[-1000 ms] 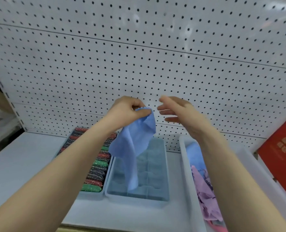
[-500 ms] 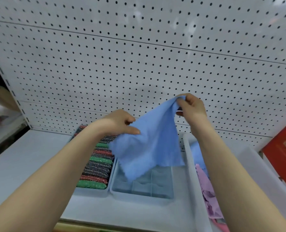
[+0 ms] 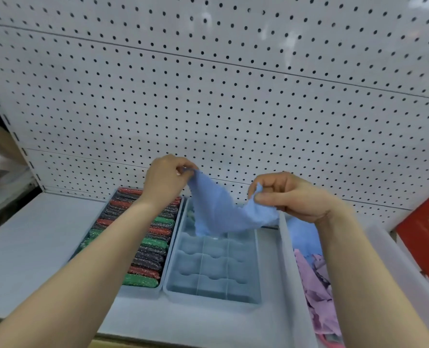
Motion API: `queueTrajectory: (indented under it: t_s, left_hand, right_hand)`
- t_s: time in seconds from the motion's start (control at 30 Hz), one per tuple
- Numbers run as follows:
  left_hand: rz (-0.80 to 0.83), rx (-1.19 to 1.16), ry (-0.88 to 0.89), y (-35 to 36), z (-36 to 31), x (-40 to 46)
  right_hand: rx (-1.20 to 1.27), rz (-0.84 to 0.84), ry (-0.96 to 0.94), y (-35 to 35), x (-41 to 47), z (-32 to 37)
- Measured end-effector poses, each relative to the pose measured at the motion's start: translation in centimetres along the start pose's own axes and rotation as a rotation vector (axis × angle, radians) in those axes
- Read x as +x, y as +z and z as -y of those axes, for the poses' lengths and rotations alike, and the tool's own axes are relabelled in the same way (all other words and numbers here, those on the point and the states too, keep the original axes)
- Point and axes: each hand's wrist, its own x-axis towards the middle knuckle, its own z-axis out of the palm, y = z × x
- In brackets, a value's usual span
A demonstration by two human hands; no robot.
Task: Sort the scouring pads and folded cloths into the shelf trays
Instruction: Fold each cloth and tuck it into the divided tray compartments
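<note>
A light blue cloth [image 3: 221, 209] hangs stretched between both hands above the back of the divided grey tray [image 3: 213, 296]. My left hand [image 3: 165, 177] pinches its upper left corner. My right hand [image 3: 291, 197] pinches the opposite edge, lower and to the right. The cloth sags in the middle and its lower edge dips toward the tray's rear compartments. To the left, another tray [image 3: 143, 292] holds rows of red, green and dark glittery scouring pads [image 3: 153, 244].
A white bin [image 3: 287, 259] at the right holds loose blue and pink cloths [image 3: 314, 285]. A white pegboard wall [image 3: 208, 96] rises behind the shelf. A red box [image 3: 426, 229] stands at the far right. Bare shelf surface [image 3: 32, 242] lies to the left.
The hands have spread apart. My right hand came down and to the right with its edge, my left hand rose, and the cloth now sags between them lower over the tray.
</note>
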Motion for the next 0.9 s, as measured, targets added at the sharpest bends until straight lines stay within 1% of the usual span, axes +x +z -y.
queueTrajectory:
  t_s: [0.03, 0.07, 0.1, 0.17, 0.2, 0.23, 0.27, 0.3, 0.37, 0.47, 0.53, 0.6, 0.67, 0.7, 0.73, 0.8, 0.83, 0.9]
  left_hand:
    - [0.014, -0.046, 0.011, 0.3, -0.3, 0.2]
    - [0.038, -0.105, -0.004, 0.5, -0.5, 0.5]
    - [0.065, -0.176, -0.047, 0.5, -0.5, 0.7]
    - [0.097, -0.332, -0.17, 0.3, -0.1, 1.0]
    - [0.087, -0.379, -0.222, 0.1, 0.2, 1.0]
    - [0.068, -0.405, -0.262, -0.1, 0.4, 1.0]
    - [0.058, -0.426, -0.293, -0.2, 0.5, 0.9]
    - [0.057, -0.45, -0.318, -0.1, 0.3, 0.7]
    - [0.075, -0.524, -0.356, 0.4, -0.8, 0.3]
    - [0.099, -0.639, -0.356, 1.6, -3.7, -0.1]
    - [0.086, -0.653, -0.333, 2.3, -5.7, -0.1]
    - [0.076, -0.67, -0.304, 2.7, -7.2, -0.1]
    - [0.063, -0.704, -0.291, 2.7, -8.0, 0.0]
    - [0.06, -0.706, -0.29, 2.7, -8.0, 0.0]
    - [0.054, -0.708, -0.293, 2.6, -8.0, 0.0]
    - [0.029, -0.682, -0.303, 2.4, -7.8, -0.1]
    - [0.021, -0.645, -0.299, 2.4, -7.8, -0.2]
    - [0.036, -0.649, -0.296, 2.2, -7.9, -0.7]
  right_hand:
    - [-0.005, -0.042, 0.007, 0.1, 0.3, -0.3]
    - [0.033, -0.14, 0.0, 0.0, 0.6, -0.5]
    - [0.104, -0.297, -0.008, -0.2, 0.9, -0.6]
    - [0.221, -0.708, -0.017, -1.2, 1.3, -1.1]
    - [0.215, -0.907, -0.007, -1.9, 1.3, -1.4]
    - [0.177, -1.058, 0.009, -2.5, 1.4, -1.8]
    - [0.134, -1.15, 0.019, -2.7, 1.4, -2.3]
    - [0.101, -1.194, 0.015, -2.7, 1.5, -2.6]
    - [0.078, -1.179, -0.025, -1.7, 2.1, -2.9]
    - [0.072, -1.041, -0.124, 0.8, 3.1, -2.5]
    - [0.036, -0.96, -0.176, 2.4, 4.0, -2.0]
    - [-0.024, -0.911, -0.212, 3.6, 4.7, -1.5]
    - [-0.141, -0.884, -0.24, 4.5, 5.1, -1.2]
    - [-0.189, -0.873, -0.251, 4.7, 5.2, -1.1]
    - [-0.187, -0.849, -0.257, 4.9, 5.2, -1.1]
    - [-0.125, -0.762, -0.24, 5.2, 5.1, -1.2]
    - [-0.131, -0.745, -0.224, 5.3, 5.1, -1.4]
    - [-0.209, -0.777, -0.222, 5.4, 5.1, -1.7]
